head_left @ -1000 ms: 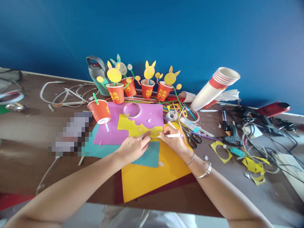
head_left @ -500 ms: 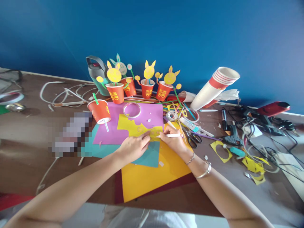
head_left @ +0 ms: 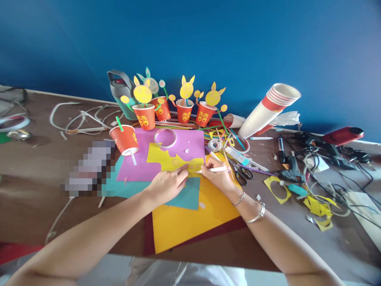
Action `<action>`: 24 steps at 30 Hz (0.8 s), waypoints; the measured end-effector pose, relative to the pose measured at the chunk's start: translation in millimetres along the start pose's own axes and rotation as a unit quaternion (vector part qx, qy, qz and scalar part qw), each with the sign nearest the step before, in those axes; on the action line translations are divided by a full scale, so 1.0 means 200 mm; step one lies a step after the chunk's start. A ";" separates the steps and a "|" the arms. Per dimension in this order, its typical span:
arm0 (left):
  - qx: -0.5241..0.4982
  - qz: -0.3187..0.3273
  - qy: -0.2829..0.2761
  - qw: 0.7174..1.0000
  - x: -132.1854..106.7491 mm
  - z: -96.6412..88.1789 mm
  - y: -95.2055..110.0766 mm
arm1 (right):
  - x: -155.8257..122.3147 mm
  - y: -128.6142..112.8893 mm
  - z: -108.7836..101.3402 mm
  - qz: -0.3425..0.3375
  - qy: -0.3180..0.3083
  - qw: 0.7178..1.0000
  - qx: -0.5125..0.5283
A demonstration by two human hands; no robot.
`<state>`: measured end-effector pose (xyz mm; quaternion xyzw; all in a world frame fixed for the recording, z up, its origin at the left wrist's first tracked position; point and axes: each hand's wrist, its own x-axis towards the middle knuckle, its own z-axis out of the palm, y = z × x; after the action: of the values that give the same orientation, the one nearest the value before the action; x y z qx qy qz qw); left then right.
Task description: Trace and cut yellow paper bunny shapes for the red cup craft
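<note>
My left hand (head_left: 168, 184) rests on a yellow paper piece (head_left: 169, 158) with its fingertips pressed down near the pen tip. My right hand (head_left: 217, 174) grips a white pen (head_left: 214, 169), whose tip touches the yellow paper by some drawn circles. Beneath lie a purple sheet (head_left: 139, 167), a teal sheet (head_left: 186, 194) and a large yellow sheet (head_left: 190, 218). Bracelets circle my right wrist.
Red paper cups with yellow bunny cutouts (head_left: 184, 104) stand at the back beside a grey jug (head_left: 120, 89). A tape ring (head_left: 165, 137), scissors (head_left: 241, 174), a glue gun (head_left: 290, 170), stacked cups (head_left: 269, 109) and cables (head_left: 330, 159) crowd the right. White strips (head_left: 80, 117) lie at left.
</note>
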<state>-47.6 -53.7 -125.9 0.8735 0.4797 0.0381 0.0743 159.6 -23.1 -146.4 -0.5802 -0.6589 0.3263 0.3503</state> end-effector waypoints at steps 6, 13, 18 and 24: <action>0.000 -0.002 0.001 1.000 0.00 -0.01 0.01 | 0.00 0.00 0.00 -0.033 0.002 0.999 0.009; -0.005 0.001 -0.007 1.000 0.00 -0.02 0.01 | 0.00 -0.01 0.01 -0.034 0.002 0.999 0.004; -0.005 0.002 -0.004 1.000 0.00 -0.01 0.00 | 0.00 -0.01 0.01 -0.018 0.010 1.000 -0.023; -0.007 0.000 -0.001 1.000 0.00 -0.02 0.00 | 0.00 -0.01 0.01 -0.015 0.013 0.999 -0.042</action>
<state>-47.3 -53.6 -122.4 0.8732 0.4790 0.0404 0.0807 157.2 -23.0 -145.3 -0.5885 -0.6763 0.2854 0.3389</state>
